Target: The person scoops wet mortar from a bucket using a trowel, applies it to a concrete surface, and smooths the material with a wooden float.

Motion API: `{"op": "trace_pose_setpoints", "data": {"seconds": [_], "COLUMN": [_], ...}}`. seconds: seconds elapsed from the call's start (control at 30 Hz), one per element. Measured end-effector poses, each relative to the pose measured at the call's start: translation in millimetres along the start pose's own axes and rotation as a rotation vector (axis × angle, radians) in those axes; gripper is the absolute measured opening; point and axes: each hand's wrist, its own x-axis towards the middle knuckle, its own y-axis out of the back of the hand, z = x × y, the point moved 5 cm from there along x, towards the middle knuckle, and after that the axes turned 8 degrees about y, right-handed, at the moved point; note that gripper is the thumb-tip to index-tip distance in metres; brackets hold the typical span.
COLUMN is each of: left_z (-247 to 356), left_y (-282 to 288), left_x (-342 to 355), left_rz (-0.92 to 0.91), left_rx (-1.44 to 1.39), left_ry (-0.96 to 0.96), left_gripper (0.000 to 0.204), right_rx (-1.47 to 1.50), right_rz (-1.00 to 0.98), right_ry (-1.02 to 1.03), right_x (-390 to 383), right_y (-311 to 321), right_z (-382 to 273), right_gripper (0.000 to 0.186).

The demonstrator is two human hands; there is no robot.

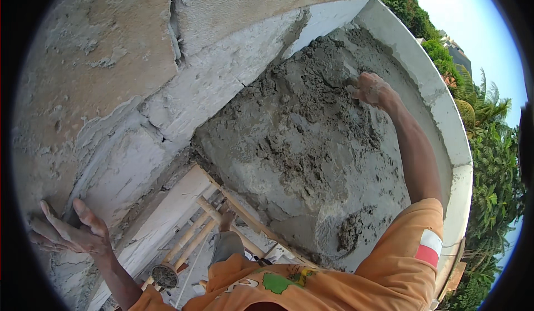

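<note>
Bright daylight from right, soft shadows, sharp centre, fisheye-bent black rim.

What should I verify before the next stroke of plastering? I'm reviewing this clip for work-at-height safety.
1. Left hand braced on the block wall: ok, palm flat against it.
2. Right hand on the wet mortar: ok, pressed into the upper patch.
3. Tool in the right hand: cannot tell, something small shows at the fingers.
4. Footing on the wooden scaffold: cannot tell, only one foot shows on a rail.
5. Mortar coverage: not ok, rough and uneven, bare blocks at left.
6. Gloves: not ok, both hands bare.
</note>
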Motion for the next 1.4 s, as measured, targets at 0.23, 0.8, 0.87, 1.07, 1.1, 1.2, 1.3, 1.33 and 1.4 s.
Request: {"op": "trace_pose_setpoints", "data": {"seconds": [0.23,0.8,0.87,1.07,1.1,1.2,1.3,1.33,1.4], "left_z": [-0.7,0.8,-2.7,4.4,1.8,-5.5,-4.0,-6.3,-11.8], "left_y": [3.4,0.2,2.7,-3.7,-2.2,2.4,-1.7,-1.9,-1.5], "left_x": [-0.6,-2.0,0.3,-4.3,-3.0,-2.7,-4.9,-5.6,-8.6], "left_rz": [-0.024,-0.001,-0.001,-0.004,-0.012,-0.036,-0.003,0.004,0.049], "left_rx": [0.066,0.006,0.023,-0.033,-0.012,-0.008,-0.003,-0.035,0.024], "left_ry": [-0.091,0.007,0.001,-0.007,-0.002,0.027,0.054,0.065,0.036], "left_gripper": [0.065,0.062,0.061,0.060,0.060,0.060,0.060,0.060,0.056], "right_rx": [0.835,0.675,0.379,0.082,0.117,0.114,-0.028,-0.035,0.038], "right_rz": [-0.179,-0.456,-0.334,-0.052,0.139,0.044,-0.078,-0.074,-0.025], "right_ry": [-0.047,0.159,0.324,0.569,0.696,0.540,0.330,0.296,0.159], "right_x": [-118.7,-97.5,-101.8,-110.9,-117.0,-101.5,-102.9,-106.1,-119.3], "right_y": [-13.4,-53.0,-34.2,-57.4,-58.2,-66.9,-52.8,-47.6,-30.0], "right_z": [-21.5,-118.7,-116.3,-113.3,-114.3,-97.5,-68.0,-52.5,-16.8], "right_gripper": [0.044,0.044,0.044,0.048,0.045,0.043,0.047,0.047,0.052]}}
